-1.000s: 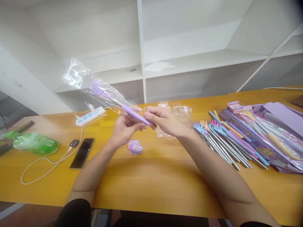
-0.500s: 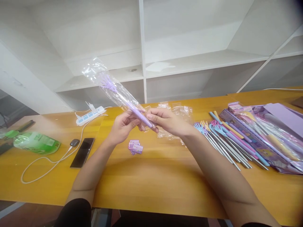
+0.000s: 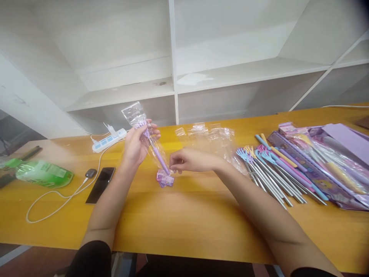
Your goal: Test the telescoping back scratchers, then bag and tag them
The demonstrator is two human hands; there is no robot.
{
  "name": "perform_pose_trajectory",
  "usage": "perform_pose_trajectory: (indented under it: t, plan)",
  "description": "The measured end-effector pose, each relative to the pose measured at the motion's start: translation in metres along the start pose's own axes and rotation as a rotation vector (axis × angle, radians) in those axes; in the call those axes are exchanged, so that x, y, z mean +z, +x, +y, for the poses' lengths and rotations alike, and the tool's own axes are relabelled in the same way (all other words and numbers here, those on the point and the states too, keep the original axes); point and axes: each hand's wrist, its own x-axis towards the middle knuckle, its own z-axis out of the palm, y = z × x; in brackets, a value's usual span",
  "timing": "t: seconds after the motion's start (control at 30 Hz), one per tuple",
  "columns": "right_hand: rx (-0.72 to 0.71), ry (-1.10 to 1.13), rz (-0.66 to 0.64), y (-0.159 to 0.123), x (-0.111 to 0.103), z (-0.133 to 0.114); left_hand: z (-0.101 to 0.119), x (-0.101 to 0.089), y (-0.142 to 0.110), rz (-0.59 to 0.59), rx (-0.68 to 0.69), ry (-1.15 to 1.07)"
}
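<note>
A purple back scratcher (image 3: pixel 159 157) lies slantwise inside a clear plastic bag (image 3: pixel 134 112), its hand-shaped head up and its handle pointing down to the right. My left hand (image 3: pixel 137 145) is closed round the bagged head end, thumb on top. Just right of the handle's lower tip is my right hand (image 3: pixel 188 160), fingers curled and pinched; whether they grip the bag's end is hidden. Below the tip sits a small pile of purple printed cards (image 3: pixel 165 179) on the table. Clear empty bags (image 3: pixel 213 140) are spread behind my right hand.
To the right lie several back scratchers (image 3: pixel 273 173) with metal rods, then a purple printed box (image 3: pixel 314 181) holding bagged ones. On the left are a phone (image 3: pixel 100 185), a white cable, a power strip (image 3: pixel 108 141) and a green bottle (image 3: pixel 43 174). White shelving (image 3: pixel 174 57) stands behind the table.
The bagged back scratcher has come down and tilted steeper. My left hand has shifted from the handle to the head end. My right hand has let go of the handle and moved slightly lower.
</note>
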Motion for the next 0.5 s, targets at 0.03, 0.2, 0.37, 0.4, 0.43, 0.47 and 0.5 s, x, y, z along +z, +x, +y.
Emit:
perform_pose_trajectory:
  t: [0.03, 0.2, 0.37, 0.4, 0.43, 0.47, 0.5]
  plan:
    - [0.003, -0.025, -0.024, 0.004, 0.002, 0.004, -0.001, 0.001, 0.0, 0.001, -0.011, -0.004]
    - [0.021, -0.068, -0.236, 0.02, 0.015, 0.023, -0.013, 0.008, -0.004, -0.001, -0.026, -0.002]
    - [0.146, -0.141, -0.24, 0.029, 0.025, 0.032, -0.025, 0.016, -0.011, -0.03, -0.115, 0.033]
    - [0.176, -0.157, -0.211, 0.031, 0.027, 0.033, -0.026, 0.018, -0.014, -0.04, -0.129, 0.032]
    - [0.2, -0.168, -0.188, 0.032, 0.03, 0.032, -0.027, 0.02, -0.016, -0.052, -0.141, 0.03]
    - [0.216, -0.174, -0.173, 0.034, 0.032, 0.032, -0.027, 0.022, -0.019, -0.065, -0.149, 0.028]
    - [0.224, -0.175, -0.169, 0.035, 0.036, 0.031, -0.026, 0.024, -0.021, -0.075, -0.153, 0.027]
